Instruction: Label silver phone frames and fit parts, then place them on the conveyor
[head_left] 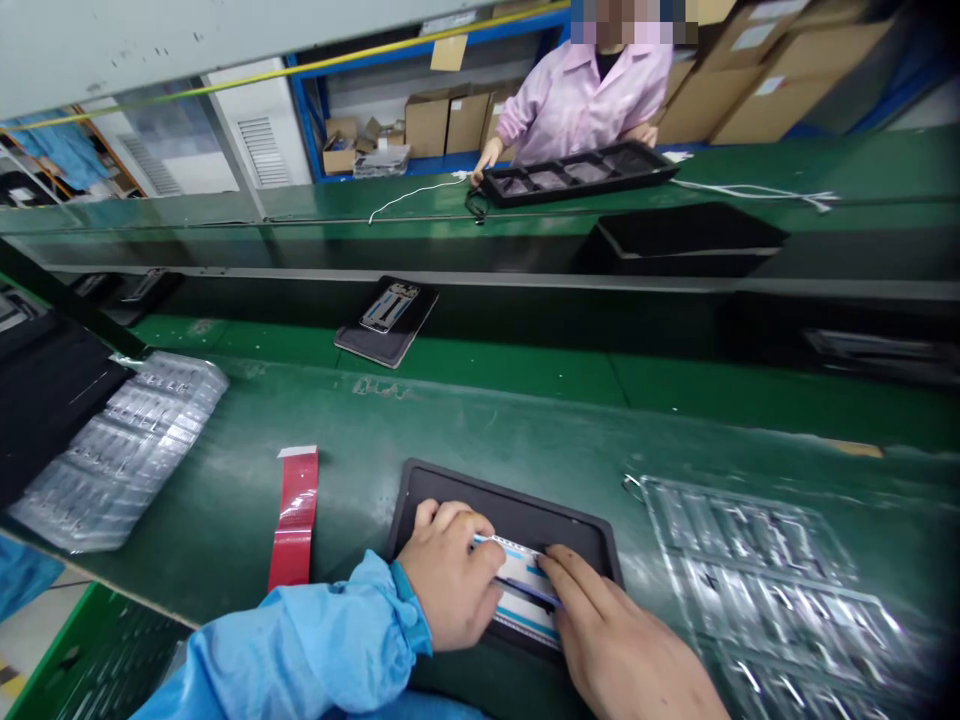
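Phone frame (525, 595): flat white panel with blue strips, lying on a black tray (517, 515) at the near edge of the green bench (480, 420).
Left hand (448, 580): curled fingers press the panel's left end (blue sleeve behind).
Right hand (622, 650): fingers extended, tips touching its right side.
Red strip (295, 520): left of tray.
Clear blister trays (772, 590): right.
Far side: a person in pink (585, 95) at another black tray (577, 172).

red strip (295, 520), perhaps tape.
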